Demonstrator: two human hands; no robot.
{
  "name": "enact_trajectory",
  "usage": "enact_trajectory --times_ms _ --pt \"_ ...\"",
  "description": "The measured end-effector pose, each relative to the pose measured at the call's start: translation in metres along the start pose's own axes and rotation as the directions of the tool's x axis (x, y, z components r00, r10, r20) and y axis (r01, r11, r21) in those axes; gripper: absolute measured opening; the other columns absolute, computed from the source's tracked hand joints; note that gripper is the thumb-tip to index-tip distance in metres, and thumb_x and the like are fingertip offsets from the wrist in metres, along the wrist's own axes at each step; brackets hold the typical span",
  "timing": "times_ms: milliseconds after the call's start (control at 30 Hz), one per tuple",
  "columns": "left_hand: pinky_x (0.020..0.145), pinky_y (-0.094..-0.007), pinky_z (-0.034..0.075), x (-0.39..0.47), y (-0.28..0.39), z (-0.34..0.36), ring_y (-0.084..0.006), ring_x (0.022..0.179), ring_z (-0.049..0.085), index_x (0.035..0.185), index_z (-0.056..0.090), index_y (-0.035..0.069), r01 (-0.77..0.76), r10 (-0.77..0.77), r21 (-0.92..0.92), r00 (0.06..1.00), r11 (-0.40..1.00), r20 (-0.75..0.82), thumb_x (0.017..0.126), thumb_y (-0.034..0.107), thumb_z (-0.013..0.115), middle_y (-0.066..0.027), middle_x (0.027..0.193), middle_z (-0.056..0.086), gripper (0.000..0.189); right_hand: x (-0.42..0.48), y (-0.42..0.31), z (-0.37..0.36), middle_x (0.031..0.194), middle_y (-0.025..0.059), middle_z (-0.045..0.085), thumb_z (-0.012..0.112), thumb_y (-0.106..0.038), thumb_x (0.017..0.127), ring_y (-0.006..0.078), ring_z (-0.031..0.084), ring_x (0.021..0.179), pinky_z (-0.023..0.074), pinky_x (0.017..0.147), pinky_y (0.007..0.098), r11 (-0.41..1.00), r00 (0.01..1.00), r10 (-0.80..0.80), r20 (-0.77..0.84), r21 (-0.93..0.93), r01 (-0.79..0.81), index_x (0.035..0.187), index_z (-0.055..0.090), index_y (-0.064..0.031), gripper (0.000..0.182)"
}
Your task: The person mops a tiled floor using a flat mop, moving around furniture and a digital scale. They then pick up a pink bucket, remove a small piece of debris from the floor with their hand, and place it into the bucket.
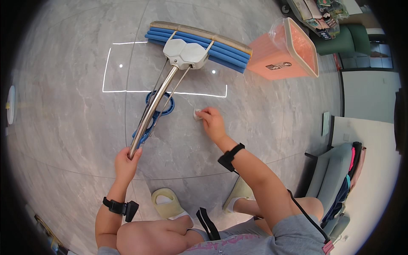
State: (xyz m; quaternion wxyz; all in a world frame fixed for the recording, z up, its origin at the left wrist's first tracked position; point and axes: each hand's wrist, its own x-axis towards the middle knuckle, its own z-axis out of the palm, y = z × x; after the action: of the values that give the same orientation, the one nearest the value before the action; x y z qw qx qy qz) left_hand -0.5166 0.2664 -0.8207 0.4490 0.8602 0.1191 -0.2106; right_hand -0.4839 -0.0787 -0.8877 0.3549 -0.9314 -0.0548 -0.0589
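My left hand (126, 161) is closed round the metal pole of a sponge mop (156, 102), low in the picture. The mop's white plastic head (185, 53) lies away from me, with blue foam rollers (223, 54) and a tan strip along its far side. A blue plastic lever with a ring (170, 106) sits on the pole. My right hand (211, 122), to the right of the pole, pinches a small white piece (197, 114) that looks like a wipe or tissue, close above the floor. Its exact material cannot be told.
A pink lined waste bin (274, 54) stands beside the mop head's right end. Grey marble-look tiles (79, 134) cover the floor, with reflections of a ceiling light. A grey sofa (328, 169) with clothes is at the right; a green seat (338, 41) and a loaded cart (309, 16) are behind the bin.
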Motion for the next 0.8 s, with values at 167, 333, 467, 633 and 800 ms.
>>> enact_trajectory --times_ms 167,333,467,633,800 --pt "0.046 -0.0289 0.028 0.001 -0.009 0.007 -0.0104 0.050 0.033 0.061 0.046 0.003 0.032 -0.031 -0.052 0.999 0.998 0.014 0.081 0.034 0.068 -0.0001 0.052 0.038 0.043 -0.021 0.026 -0.042 0.090 0.0102 0.059 0.054 0.011 0.072 0.0278 0.056 0.086 0.0470 0.074 0.0335 0.998 0.997 0.066 -0.040 -0.020 -0.067 0.097 0.067 -0.0091 0.035" --pt "0.046 -0.0288 0.028 0.001 -0.012 0.010 -0.0103 0.050 0.034 0.060 0.047 0.003 0.078 -0.073 -0.126 0.997 0.989 0.040 0.080 0.034 0.068 0.0004 0.052 0.038 0.043 -0.059 0.065 -0.057 0.092 0.0123 0.057 0.055 0.008 0.074 0.0277 0.057 0.084 0.0466 0.073 0.0344 0.851 0.830 0.401 -0.388 -0.179 -0.494 0.098 0.066 -0.0054 0.030" --pt "0.046 -0.0287 0.028 0.000 -0.013 0.008 -0.0098 0.050 0.034 0.060 0.047 0.004 0.088 -0.082 -0.146 0.996 0.985 0.046 0.081 0.034 0.068 0.0009 0.052 0.038 0.043 -0.059 0.018 0.002 0.092 0.0147 0.056 0.053 0.005 0.076 0.0297 0.056 0.083 0.0458 0.073 0.0364 0.864 0.824 0.364 -0.434 -0.173 -0.473 0.100 0.065 -0.0036 0.028" --pt "0.045 -0.0290 0.028 -0.001 -0.002 0.003 -0.0096 0.049 0.034 0.060 0.048 0.004 0.069 -0.065 -0.106 0.997 0.992 0.038 0.080 0.035 0.068 0.0012 0.051 0.038 0.042 -0.027 -0.056 0.058 0.093 0.0148 0.057 0.054 0.004 0.077 0.0299 0.057 0.085 0.0461 0.075 0.0359 0.922 0.880 0.332 -0.340 -0.079 -0.378 0.102 0.064 -0.0046 0.028" --pt "0.046 -0.0288 0.029 0.001 -0.001 -0.006 -0.0096 0.050 0.035 0.065 0.054 0.002 0.059 -0.058 -0.051 0.998 0.997 0.014 0.080 0.034 0.068 0.0015 0.052 0.040 0.038 -0.014 -0.066 0.049 0.090 0.0126 0.058 0.058 0.004 0.075 0.0260 0.058 0.082 0.0471 0.071 0.0313 0.932 0.919 0.337 -0.205 0.211 -0.295 0.098 0.065 -0.0052 0.025"
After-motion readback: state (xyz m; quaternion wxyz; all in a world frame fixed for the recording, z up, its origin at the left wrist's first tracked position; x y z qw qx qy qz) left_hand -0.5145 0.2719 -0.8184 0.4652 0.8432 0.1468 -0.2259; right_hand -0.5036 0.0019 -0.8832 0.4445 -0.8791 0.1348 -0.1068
